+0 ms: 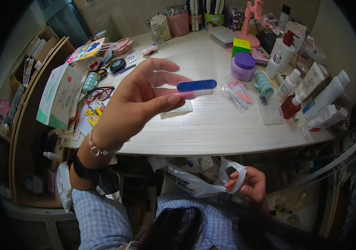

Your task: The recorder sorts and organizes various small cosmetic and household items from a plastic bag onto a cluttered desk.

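Observation:
My left hand (146, 97) is raised over the white desk (228, 128), holding a blue flat stick with rounded ends (196, 85), perhaps a nail file, and a pink tube with a pale cap (193, 94) between thumb and fingers. Clear plastic shows among those fingers. Below the desk's front edge, my right hand (249, 184) has its fingers through a handle of a white plastic bag (185, 181) with dark printing. The bag hangs open in my lap with things inside that are hard to tell. A small pale packet (177, 110) lies on the desk beneath my left hand.
Eyeglasses (100, 93), a green and white box (59, 97) and a teal coil (90, 82) crowd the left. On the right stand a purple jar (243, 66), a puzzle cube (241, 47), a pump bottle (282, 51) and several other bottles. A clear packet (238, 93) lies nearer the middle.

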Tool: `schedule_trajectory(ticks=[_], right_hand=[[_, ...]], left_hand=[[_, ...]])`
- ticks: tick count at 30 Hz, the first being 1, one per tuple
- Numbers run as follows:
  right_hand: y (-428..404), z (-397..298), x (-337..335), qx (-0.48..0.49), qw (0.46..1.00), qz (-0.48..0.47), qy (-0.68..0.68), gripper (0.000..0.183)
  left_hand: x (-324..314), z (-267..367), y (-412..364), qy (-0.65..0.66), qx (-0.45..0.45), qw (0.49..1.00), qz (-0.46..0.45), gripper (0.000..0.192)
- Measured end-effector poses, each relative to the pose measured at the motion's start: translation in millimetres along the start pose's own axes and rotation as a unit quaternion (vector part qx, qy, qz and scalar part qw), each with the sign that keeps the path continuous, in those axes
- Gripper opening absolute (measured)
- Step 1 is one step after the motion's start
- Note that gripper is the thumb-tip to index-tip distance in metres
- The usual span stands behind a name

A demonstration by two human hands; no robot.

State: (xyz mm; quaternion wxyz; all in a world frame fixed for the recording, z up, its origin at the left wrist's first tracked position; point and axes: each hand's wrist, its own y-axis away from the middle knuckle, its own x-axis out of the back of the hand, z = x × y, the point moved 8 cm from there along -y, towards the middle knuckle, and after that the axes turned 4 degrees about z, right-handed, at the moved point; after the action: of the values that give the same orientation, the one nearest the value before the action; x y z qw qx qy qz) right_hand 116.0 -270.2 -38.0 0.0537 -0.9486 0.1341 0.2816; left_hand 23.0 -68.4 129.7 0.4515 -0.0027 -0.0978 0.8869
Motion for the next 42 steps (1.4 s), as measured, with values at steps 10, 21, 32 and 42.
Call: schedule_trajectory(ticks=[10, 21, 32, 42], right_hand=[[-1.0, -0.6, -0.6, 0.009, 1.000, -0.002, 0.009, 0.039], [0.3, -0.1, 2.8, -0.006, 1.000, 0.008, 0.005, 0.039], [2.2, 1.9, 4.2, -0.006, 1.000, 0.003, -0.002, 0.041], [4.0, 0.7, 4.9, -0.022, 0.999, -0.023, -0.015, 0.039]], left_hand=[[-16.7, 7.7, 13.5, -0.003, -0.019, 1.000, -0.009, 0.039], [-30.0, 17.8, 15.8, -0.027, -0.048, 0.998, -0.027, 0.043], [-30.5, 3.2, 16.0, -0.045, 0.036, 0.998, -0.011, 0.026], [-22.0, -49.6, -31.4, -0.093, 0.108, 0.990, -0.021, 0.029]])
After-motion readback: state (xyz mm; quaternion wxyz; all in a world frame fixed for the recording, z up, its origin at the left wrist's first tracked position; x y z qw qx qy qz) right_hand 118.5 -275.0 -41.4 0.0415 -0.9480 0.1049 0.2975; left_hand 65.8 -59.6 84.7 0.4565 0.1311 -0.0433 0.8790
